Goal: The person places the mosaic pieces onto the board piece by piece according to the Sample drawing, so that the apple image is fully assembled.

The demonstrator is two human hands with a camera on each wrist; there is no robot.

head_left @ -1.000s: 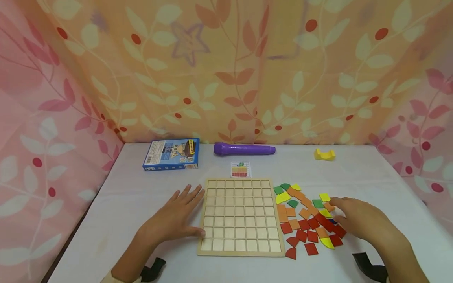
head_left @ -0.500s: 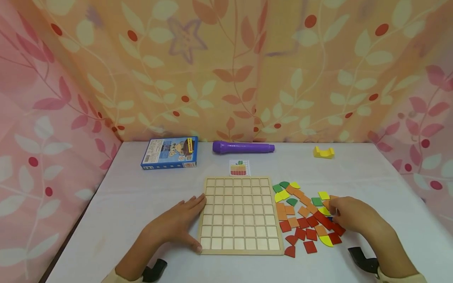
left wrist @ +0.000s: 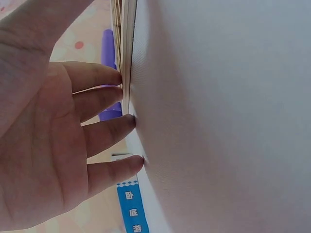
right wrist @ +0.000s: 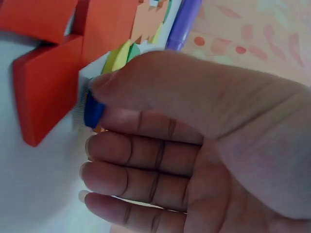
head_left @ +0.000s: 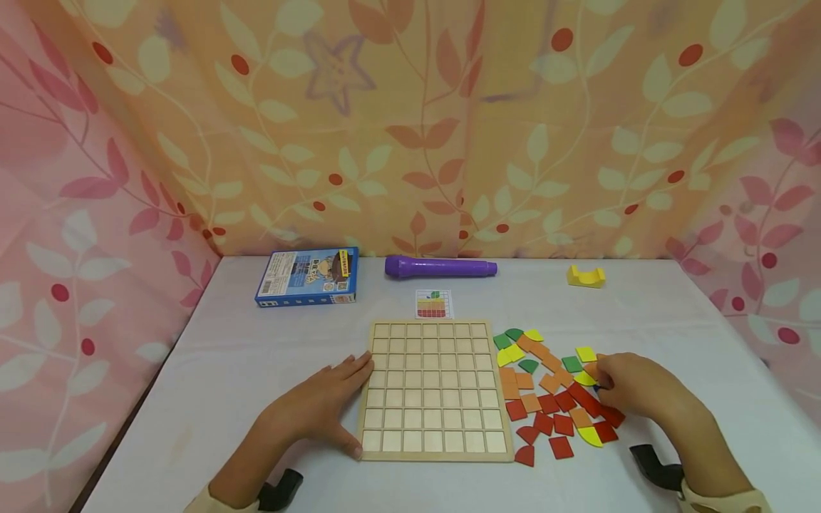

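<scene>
Pinching a blue piece (right wrist: 93, 111) beside the gridded board (head_left: 432, 388)

Right hand (head_left: 641, 381): thumb and forefinger grip the blue piece at the right side of the loose pile; the other fingers are bent. Left hand (head_left: 323, 406): spread wide, fingertips and thumb at the board's left edge, gripping nothing. Board cells show bare wood.

Assessment: a straight lift is advisable; a sideways pull could drag the red pieces (head_left: 584, 400) or the yellow quarter-round (head_left: 585, 379) nearby. Light left-hand pressure should suffice to keep the board square.

Edges: the board's right side is the tight one, with pieces lying just beside it; a carry above them is judged safer. The picture card (head_left: 434, 304) sits just beyond the far edge. Room: white cloth (head_left: 667, 320) extends between the pile and the yellow stand (head_left: 586, 276), and before the board's near edge.
</scene>
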